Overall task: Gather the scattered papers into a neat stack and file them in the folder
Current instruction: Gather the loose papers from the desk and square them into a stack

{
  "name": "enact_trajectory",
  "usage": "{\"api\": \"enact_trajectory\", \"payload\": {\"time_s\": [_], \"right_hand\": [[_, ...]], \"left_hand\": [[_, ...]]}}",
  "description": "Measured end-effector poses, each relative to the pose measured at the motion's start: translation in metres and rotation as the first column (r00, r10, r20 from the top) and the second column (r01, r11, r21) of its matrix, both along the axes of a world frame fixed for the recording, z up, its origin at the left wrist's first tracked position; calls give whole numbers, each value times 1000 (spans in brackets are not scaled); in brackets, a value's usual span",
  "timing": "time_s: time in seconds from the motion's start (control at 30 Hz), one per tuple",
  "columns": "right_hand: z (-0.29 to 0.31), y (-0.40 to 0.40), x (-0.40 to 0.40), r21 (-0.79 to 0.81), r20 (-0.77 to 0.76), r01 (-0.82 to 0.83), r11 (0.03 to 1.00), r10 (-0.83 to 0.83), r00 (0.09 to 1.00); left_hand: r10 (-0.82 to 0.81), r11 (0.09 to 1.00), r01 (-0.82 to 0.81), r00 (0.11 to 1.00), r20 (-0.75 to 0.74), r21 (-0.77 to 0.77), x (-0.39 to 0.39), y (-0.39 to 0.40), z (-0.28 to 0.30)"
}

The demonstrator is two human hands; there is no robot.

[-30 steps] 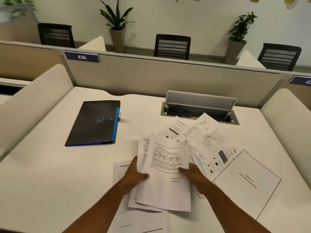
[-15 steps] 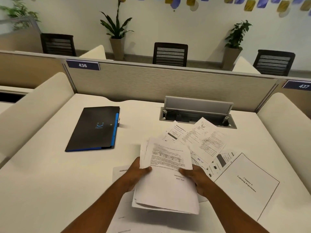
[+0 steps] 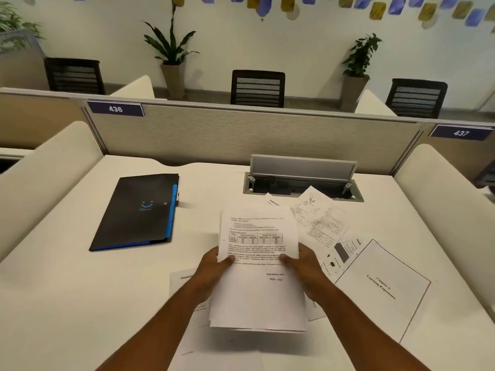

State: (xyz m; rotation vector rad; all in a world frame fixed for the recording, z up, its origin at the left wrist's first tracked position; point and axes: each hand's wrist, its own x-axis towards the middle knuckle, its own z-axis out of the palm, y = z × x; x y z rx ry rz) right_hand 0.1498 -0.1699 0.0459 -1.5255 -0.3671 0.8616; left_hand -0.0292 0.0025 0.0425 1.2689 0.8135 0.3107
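Observation:
I hold a small stack of printed papers [image 3: 258, 295] above the white desk [image 3: 67, 290]. My left hand [image 3: 211, 274] grips its left edge and my right hand [image 3: 308, 274] grips its right edge, thumbs on the top sheet. More loose sheets lie scattered to the right: a page with a drawing [image 3: 320, 219], a page with dark pictures [image 3: 342, 254] and a framed title page [image 3: 383, 287]. Other sheets [image 3: 187, 344] lie under my forearms. A closed black folder [image 3: 138, 212] with a blue edge lies on the desk to the left.
An open cable box [image 3: 302, 183] with a raised grey lid sits at the desk's back. A fabric partition [image 3: 241, 135] closes the far side, and cream side panels [image 3: 45, 170] flank the desk. Chairs and potted plants stand beyond it.
The fanned sheets in my hands have been drawn together into a squarer stack and lifted slightly. The camera has tilted up, showing more of the wall.

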Motion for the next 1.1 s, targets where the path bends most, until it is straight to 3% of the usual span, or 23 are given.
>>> {"api": "enact_trajectory", "payload": {"time_s": [0.23,0.43,0.6,0.8,0.93,1.1], "right_hand": [[39,17,0,121,218,206,971,-228,949],[54,20,-5,168,324,182,969,-229,918],[44,21,-10,87,378,217,972,-234,896],[51,22,-20,192,407,248,950,-307,861],[51,20,-23,212,379,263,941,-327,866],[62,21,-24,255,460,219,942,-317,830]], "left_hand": [[148,884,-230,963,223,407,20,-10,42],[252,822,-397,896,365,408,17,-11,52],[215,830,-342,925,313,441,16,-17,53],[194,811,-365,905,379,456,20,-22,67],[217,826,-363,911,351,432,17,-21,60],[212,831,-345,922,325,437,21,-21,62]]}}
